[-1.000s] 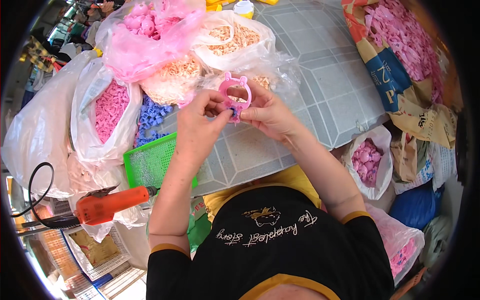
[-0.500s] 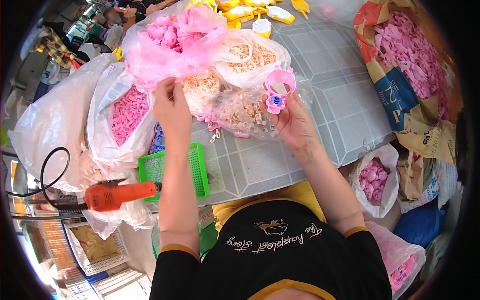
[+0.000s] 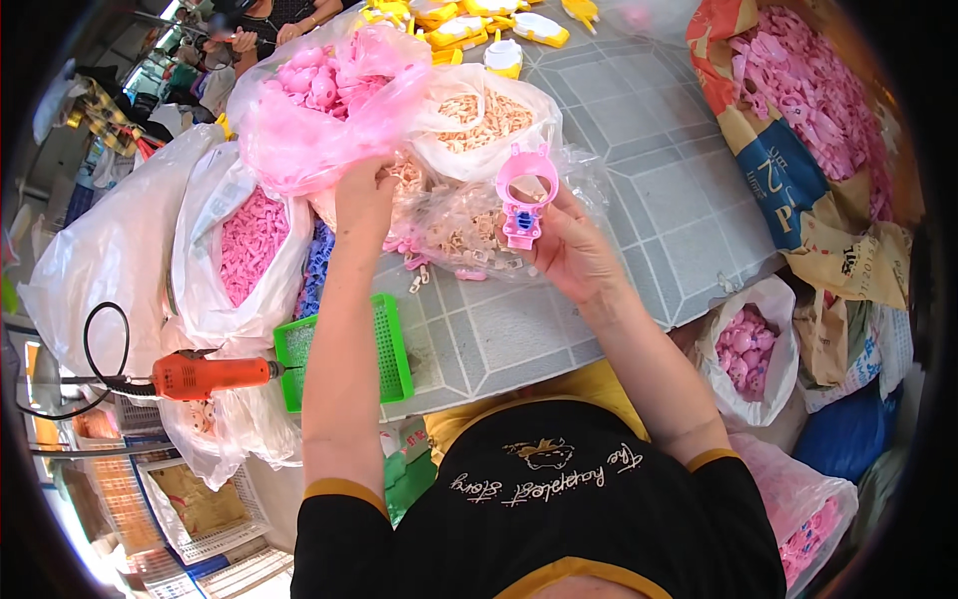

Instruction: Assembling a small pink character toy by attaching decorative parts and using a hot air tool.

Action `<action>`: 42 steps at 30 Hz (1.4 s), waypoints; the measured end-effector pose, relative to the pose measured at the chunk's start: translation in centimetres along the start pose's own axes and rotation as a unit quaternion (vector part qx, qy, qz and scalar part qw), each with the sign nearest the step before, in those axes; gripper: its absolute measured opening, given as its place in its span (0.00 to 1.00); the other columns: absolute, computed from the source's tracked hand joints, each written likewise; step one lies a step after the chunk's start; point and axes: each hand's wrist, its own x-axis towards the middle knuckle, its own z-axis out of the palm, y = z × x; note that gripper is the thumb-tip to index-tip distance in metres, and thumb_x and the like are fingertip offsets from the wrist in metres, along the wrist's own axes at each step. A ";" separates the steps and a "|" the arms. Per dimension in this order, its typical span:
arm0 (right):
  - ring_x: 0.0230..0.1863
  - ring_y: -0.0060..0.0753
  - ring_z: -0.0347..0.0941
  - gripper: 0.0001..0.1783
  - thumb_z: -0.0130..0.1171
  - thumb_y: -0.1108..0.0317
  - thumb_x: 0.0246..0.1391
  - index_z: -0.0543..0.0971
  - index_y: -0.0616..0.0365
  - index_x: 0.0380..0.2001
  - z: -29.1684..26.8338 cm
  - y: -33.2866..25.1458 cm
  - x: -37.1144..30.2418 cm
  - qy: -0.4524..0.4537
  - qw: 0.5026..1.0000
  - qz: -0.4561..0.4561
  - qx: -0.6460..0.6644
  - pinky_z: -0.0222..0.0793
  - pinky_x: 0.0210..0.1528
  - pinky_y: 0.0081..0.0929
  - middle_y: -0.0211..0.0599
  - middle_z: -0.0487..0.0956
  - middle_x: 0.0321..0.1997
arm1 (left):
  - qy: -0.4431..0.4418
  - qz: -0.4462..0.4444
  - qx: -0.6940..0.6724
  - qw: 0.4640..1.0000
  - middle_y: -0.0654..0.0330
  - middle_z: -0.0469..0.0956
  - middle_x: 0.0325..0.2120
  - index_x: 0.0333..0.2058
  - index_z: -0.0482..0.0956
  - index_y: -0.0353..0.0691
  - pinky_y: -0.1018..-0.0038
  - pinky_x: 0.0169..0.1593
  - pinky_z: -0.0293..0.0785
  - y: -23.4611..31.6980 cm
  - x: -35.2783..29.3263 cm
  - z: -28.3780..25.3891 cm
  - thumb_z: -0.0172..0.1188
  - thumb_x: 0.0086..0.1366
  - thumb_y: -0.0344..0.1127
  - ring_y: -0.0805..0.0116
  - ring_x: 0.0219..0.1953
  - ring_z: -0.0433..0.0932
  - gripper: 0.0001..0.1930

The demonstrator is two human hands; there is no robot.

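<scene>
My right hand [image 3: 576, 250] holds up a pink plastic toy frame [image 3: 527, 190] with a round opening, small ears at its top and a blue piece set into its lower part. My left hand [image 3: 363, 205] is at the mouth of a bag of small peach-coloured parts [image 3: 409, 178], below the large pink bag. Its fingers are curled together; their tips are partly hidden, so what they hold cannot be made out. Beneath the pink frame lies a clear bag of small beige parts [image 3: 464, 225].
An orange electric screwdriver [image 3: 212, 376] hangs at the left beside a green basket [image 3: 392, 349]. Around the table are a bag of pink rounded parts [image 3: 324, 80], white bags [image 3: 190, 255], yellow-and-white pieces [image 3: 502, 57] and a paper sack [image 3: 773, 185]. Another person's hands [image 3: 261, 35] show at the far left.
My left hand has shifted right and slightly down to the bag of peach parts. My right hand has moved the pink frame a little left. The screwdriver has swung left.
</scene>
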 end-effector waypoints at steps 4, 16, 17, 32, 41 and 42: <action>0.56 0.32 0.77 0.38 0.61 0.69 0.62 0.57 0.50 0.72 0.2 0.1 0.0 -0.004 1.000 0.009 -0.012 0.78 0.56 0.32 0.39 0.73 0.63 | 0.028 0.029 -0.068 0.997 0.53 0.81 0.38 0.51 0.80 0.38 0.69 0.48 0.73 1.8 -1.6 -1.4 0.57 0.66 0.28 0.59 0.40 0.78 0.15; 0.58 0.34 0.76 0.36 0.57 0.66 0.65 0.56 0.53 0.72 0.8 0.3 -0.2 -0.041 0.997 0.051 -0.029 0.77 0.59 0.33 0.39 0.70 0.65 | -0.061 -0.029 -0.324 0.944 0.63 0.80 0.37 0.46 0.80 0.34 0.79 0.43 0.74 11.4 -8.9 -3.6 0.57 0.69 0.26 0.77 0.38 0.77 0.09; 0.58 0.34 0.76 0.36 0.57 0.66 0.65 0.56 0.54 0.71 1.0 0.2 -0.2 -0.043 0.997 0.058 -0.030 0.77 0.59 0.33 0.39 0.70 0.65 | -0.071 -0.009 -0.272 0.960 0.62 0.81 0.36 0.45 0.80 0.35 0.80 0.43 0.74 11.9 -9.2 -3.7 0.58 0.68 0.26 0.77 0.38 0.77 0.08; 0.57 0.35 0.76 0.40 0.58 0.75 0.61 0.56 0.44 0.73 1.0 0.2 -0.6 -0.048 0.993 0.078 -0.077 0.77 0.58 0.38 0.40 0.71 0.66 | -0.020 0.162 -0.111 0.980 0.57 0.83 0.32 0.35 0.85 0.37 0.70 0.42 0.74 12.1 -8.5 -2.4 0.70 0.55 0.27 0.63 0.36 0.78 0.08; 0.58 0.34 0.76 0.39 0.60 0.74 0.60 0.58 0.46 0.72 1.1 0.4 -0.7 -0.025 0.994 0.068 -0.085 0.77 0.59 0.36 0.40 0.72 0.65 | -0.045 0.075 -0.189 0.978 0.56 0.82 0.32 0.39 0.85 0.38 0.68 0.41 0.75 12.2 -8.9 -2.5 0.67 0.58 0.26 0.59 0.36 0.80 0.09; 0.58 0.33 0.75 0.39 0.61 0.74 0.60 0.59 0.47 0.72 1.2 0.3 -0.7 -0.024 0.994 0.070 -0.077 0.77 0.58 0.35 0.38 0.73 0.64 | -0.046 0.075 -0.190 0.978 0.56 0.82 0.32 0.39 0.85 0.38 0.68 0.41 0.75 12.1 -8.9 -2.4 0.67 0.58 0.26 0.59 0.36 0.80 0.09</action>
